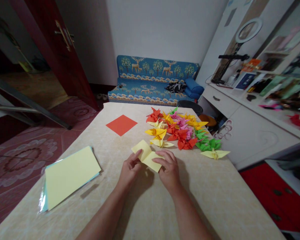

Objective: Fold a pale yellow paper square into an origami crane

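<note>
A pale yellow sheet of origami paper [150, 156], creased down its middle and partly opened like a small book, is held just above the table. My left hand [130, 167] pinches its left half between thumb and fingers. On the other half, my right hand [169, 168] grips the near right edge, with fingers on top and the thumb hidden. Beyond the hands lies a flat orange-red square of paper [121, 125]. Folded paper cranes [180, 135] in red, yellow, pink and green are grouped to the far right, one pale yellow crane [215, 154] at their near edge.
A stack of pale yellow paper [72, 176], with blue sheets and a clear sleeve beneath, lies at the table's left. Behind the table [150, 213] stands a blue patterned sofa [152, 86]. A white dresser [260, 126] is at the right, an open red door [65, 56] at the left.
</note>
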`<control>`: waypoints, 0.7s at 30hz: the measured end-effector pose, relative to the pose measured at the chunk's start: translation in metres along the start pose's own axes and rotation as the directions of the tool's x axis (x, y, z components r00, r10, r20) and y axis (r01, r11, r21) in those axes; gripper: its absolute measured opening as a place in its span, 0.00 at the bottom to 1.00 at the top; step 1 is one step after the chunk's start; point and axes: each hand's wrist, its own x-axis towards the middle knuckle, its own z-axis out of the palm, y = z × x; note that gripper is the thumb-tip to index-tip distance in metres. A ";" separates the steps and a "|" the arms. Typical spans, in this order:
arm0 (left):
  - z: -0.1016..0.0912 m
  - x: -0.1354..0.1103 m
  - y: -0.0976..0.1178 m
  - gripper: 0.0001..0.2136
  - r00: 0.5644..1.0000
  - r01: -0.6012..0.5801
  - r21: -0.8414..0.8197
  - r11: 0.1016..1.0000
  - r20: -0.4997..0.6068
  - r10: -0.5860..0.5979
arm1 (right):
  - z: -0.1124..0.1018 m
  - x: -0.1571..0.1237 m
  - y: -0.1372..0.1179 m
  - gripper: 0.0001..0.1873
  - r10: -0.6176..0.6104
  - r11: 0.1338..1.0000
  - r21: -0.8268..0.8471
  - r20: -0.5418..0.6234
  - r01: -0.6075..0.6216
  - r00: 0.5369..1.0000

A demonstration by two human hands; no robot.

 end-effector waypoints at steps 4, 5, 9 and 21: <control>-0.004 0.000 0.004 0.25 0.996 0.088 0.066 0.994 0.019 -0.089 | -0.002 -0.001 0.004 0.24 -0.039 0.996 0.084 0.122 0.029 0.992; -0.007 0.000 0.005 0.23 0.996 0.072 0.153 0.986 0.034 -0.078 | -0.003 -0.002 0.005 0.23 -0.031 0.993 0.118 0.167 0.011 0.985; -0.021 -0.013 0.011 0.13 0.986 -0.125 0.693 0.710 0.166 0.011 | -0.008 -0.005 0.008 0.25 0.025 0.979 0.183 0.349 -0.095 0.937; -0.005 -0.033 0.036 0.19 0.716 -0.633 0.472 0.614 0.658 0.233 | -0.026 0.002 -0.008 0.23 0.056 0.954 0.216 0.548 -0.206 0.834</control>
